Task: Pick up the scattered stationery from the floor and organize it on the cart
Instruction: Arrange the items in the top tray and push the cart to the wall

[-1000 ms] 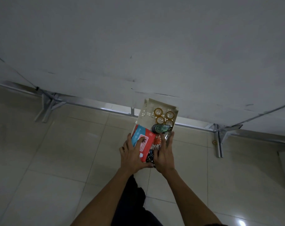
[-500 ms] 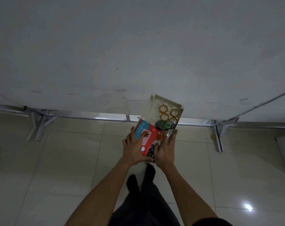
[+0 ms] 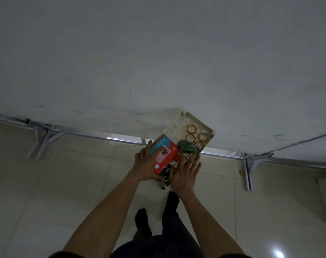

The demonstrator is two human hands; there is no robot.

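Note:
I hold a cream perforated tray (image 3: 179, 123) out in front of me, above the floor, with both hands at its near end. Several amber tape rolls (image 3: 192, 129) lie at its far end, with a green tape dispenser (image 3: 186, 146) just in front of them. A red and blue packet (image 3: 163, 152) lies on the tray's left side, and my left hand (image 3: 147, 163) grips it and the tray's near left edge. Flat on the near right part rests my right hand (image 3: 184, 172). Dark small items (image 3: 165, 173) show between my hands.
A large white panel (image 3: 158, 62) on metal feet (image 3: 41, 138) fills the upper view right behind the tray. Pale floor tiles (image 3: 65, 183) spread below. My dark trousers and socked feet (image 3: 143, 220) stand under the tray. A small tape roll (image 3: 242, 171) lies by the right metal foot.
The tray with both hands on it has swung slightly right and tilted. My view has tipped down, so my legs and feet now show under the tray.

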